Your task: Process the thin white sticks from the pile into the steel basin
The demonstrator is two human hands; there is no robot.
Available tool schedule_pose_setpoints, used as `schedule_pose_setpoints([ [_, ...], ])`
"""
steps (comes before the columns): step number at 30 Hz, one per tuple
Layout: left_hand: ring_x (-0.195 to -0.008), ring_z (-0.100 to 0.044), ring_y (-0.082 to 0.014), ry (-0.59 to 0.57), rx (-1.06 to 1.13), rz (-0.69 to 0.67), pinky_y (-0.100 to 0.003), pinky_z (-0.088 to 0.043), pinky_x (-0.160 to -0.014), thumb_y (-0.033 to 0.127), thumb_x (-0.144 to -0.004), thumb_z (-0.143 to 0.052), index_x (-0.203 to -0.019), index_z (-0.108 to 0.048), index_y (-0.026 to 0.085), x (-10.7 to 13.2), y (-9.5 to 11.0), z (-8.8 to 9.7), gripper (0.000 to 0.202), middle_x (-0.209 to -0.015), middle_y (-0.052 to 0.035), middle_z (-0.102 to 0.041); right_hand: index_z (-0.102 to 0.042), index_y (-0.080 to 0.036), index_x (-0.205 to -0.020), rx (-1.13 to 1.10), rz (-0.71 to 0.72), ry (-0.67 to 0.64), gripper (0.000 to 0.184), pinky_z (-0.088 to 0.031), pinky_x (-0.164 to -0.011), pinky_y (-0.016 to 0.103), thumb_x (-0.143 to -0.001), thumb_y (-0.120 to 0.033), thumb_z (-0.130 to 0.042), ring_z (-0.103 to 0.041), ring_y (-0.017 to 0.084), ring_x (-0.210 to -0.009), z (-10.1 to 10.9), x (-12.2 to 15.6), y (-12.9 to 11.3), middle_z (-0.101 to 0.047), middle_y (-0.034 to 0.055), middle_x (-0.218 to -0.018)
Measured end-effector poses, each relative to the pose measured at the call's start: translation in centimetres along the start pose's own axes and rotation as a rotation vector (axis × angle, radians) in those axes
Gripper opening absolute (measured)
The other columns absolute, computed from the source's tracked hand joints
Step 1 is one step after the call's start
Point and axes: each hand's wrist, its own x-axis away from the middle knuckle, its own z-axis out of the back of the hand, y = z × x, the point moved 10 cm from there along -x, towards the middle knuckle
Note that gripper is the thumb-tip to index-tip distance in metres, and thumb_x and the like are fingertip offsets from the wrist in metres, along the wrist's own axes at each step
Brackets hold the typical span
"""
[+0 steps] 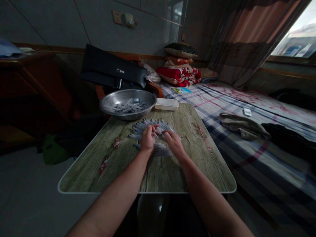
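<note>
Seeing in head view: left hand [147, 139] curled and right hand [174, 144] with fingers bent, close together but a gap apart, both at the slim, translucent pen-like tubes [136, 129] with dark ends, fanned out mid-table plus a flatter row nearer the wrists; can't tell if either is clamped on one. Table [118, 179] is wood-grain with pale edging, rounded corners; round shiny metal bowl [128, 116] of loose slim pieces [129, 106] at far left, shallow white rectangular tray [167, 107] just beside it
</note>
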Motion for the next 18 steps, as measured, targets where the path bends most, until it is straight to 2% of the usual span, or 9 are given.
schedule_pose_setpoints([
  [1, -0.064, -0.06, -0.0112, -0.007, 0.039, 0.06, -0.023, -0.048, -0.058, 0.061, -0.087, -0.057, -0.066, -0.05, 0.02, 0.0, -0.5, -0.1, 0.047, -0.08, -0.0027, -0.068, -0.067, -0.019, -0.1, -0.119, -0.065, 0.048, 0.029, -0.038, -0.051, 0.023, -0.086, -0.04, -0.054, -0.047, 0.012, -0.053, 0.7, -0.1, 0.6, -0.057, -0.0021, -0.066],
  [3, -0.049, -0.048, -0.0074, -0.112, 0.116, 0.213, -0.02, -0.039, -0.047, 0.056, -0.083, -0.066, -0.072, -0.056, 0.018, 0.4, -1.5, -1.3, 0.04, -0.065, 0.002, -0.058, -0.063, -0.02, -0.097, -0.379, -0.178, 0.107, 0.026, -0.027, -0.042, 0.021, -0.078, -0.035, -0.055, -0.035, 0.008, -0.044, 1.4, -0.2, 1.8, -0.052, -0.0047, -0.065],
  [5, -0.043, -0.04, -0.0065, -0.271, 0.191, 0.346, -0.018, -0.033, -0.042, 0.048, -0.079, -0.074, -0.088, -0.063, 0.018, 1.5, -1.8, -3.1, 0.034, -0.057, 0.0061, -0.051, -0.059, -0.021, -0.088, -0.566, -0.247, 0.109, 0.021, -0.021, -0.039, 0.021, -0.068, -0.029, -0.057, -0.03, 0.007, -0.042, 1.2, -0.3, 2.5, -0.051, -0.0054, -0.066],
  [7, -0.041, -0.039, -0.0064, -0.402, 0.245, 0.437, -0.017, -0.03, -0.039, 0.039, -0.076, -0.079, -0.107, -0.062, 0.019, 2.6, -1.6, -4.4, 0.041, -0.055, 0.008, -0.05, -0.053, -0.021, -0.077, -0.654, -0.288, 0.072, 0.017, -0.018, -0.038, 0.02, -0.064, -0.029, -0.059, -0.027, 0.007, -0.043, 0.8, -0.3, 2.6, -0.046, -0.0062, -0.063],
  [9, -0.038, -0.036, -0.0056, -0.487, 0.277, 0.524, -0.015, -0.026, -0.036, 0.033, -0.076, -0.08, -0.114, -0.058, 0.019, 3.6, -1.6, -5.0, 0.046, -0.054, 0.0092, -0.049, -0.049, -0.022, -0.074, -0.684, -0.328, 0.016, 0.02, -0.014, -0.038, 0.02, -0.068, -0.036, -0.062, -0.022, 0.007, -0.043, 0.1, -0.2, 2.8, -0.04, -0.0076, -0.058],
  [12, -0.034, -0.029, -0.0044, -0.591, 0.291, 0.658, -0.013, -0.021, -0.034, 0.029, -0.079, -0.076, -0.109, -0.058, 0.019, 4.8, -2.4, -5.3, 0.037, -0.05, 0.0112, -0.042, -0.044, -0.023, -0.07, -0.652, -0.359, -0.034, 0.042, -0.013, -0.037, 0.02, -0.078, -0.061, -0.061, -0.017, 0.006, -0.041, -0.4, -0.1, 3.2, -0.033, -0.0091, -0.052],
  [14, -0.033, -0.027, -0.0043, -0.658, 0.282, 0.737, -0.012, -0.021, -0.033, 0.027, -0.081, -0.073, -0.105, -0.058, 0.019, 5.4, -3.0, -5.4, 0.03, -0.047, 0.0118, -0.039, -0.04, -0.023, -0.065, -0.585, -0.337, -0.032, 0.054, -0.013, -0.037, 0.021, -0.079, -0.072, -0.059, -0.017, 0.006, -0.039, -0.3, -0.1, 3.4, -0.029, -0.0097, -0.049],
  [16, -0.032, -0.025, -0.0044, -0.706, 0.274, 0.79, -0.012, -0.021, -0.033, 0.025, -0.082, -0.072, -0.104, -0.06, 0.018, 5.9, -3.5, -5.5, 0.026, -0.046, 0.0115, -0.038, -0.039, -0.023, -0.063, -0.52, -0.297, -0.026, 0.059, -0.012, -0.038, 0.022, -0.076, -0.075, -0.064, -0.018, 0.005, -0.038, 0.0, -0.3, 3.4, -0.028, -0.0099, -0.047],
  [18, -0.032, -0.026, -0.0045, -0.702, 0.298, 0.788, -0.012, -0.022, -0.033, 0.026, -0.083, -0.07, -0.105, -0.063, 0.018, 5.7, -3.4, -5.5, 0.025, -0.045, 0.0103, -0.04, -0.041, -0.023, -0.064, -0.486, -0.271, -0.031, 0.059, -0.012, -0.038, 0.022, -0.073, -0.073, -0.07, -0.019, 0.005, -0.038, 0.1, -0.4, 3.3, -0.029, -0.01, -0.047],
])
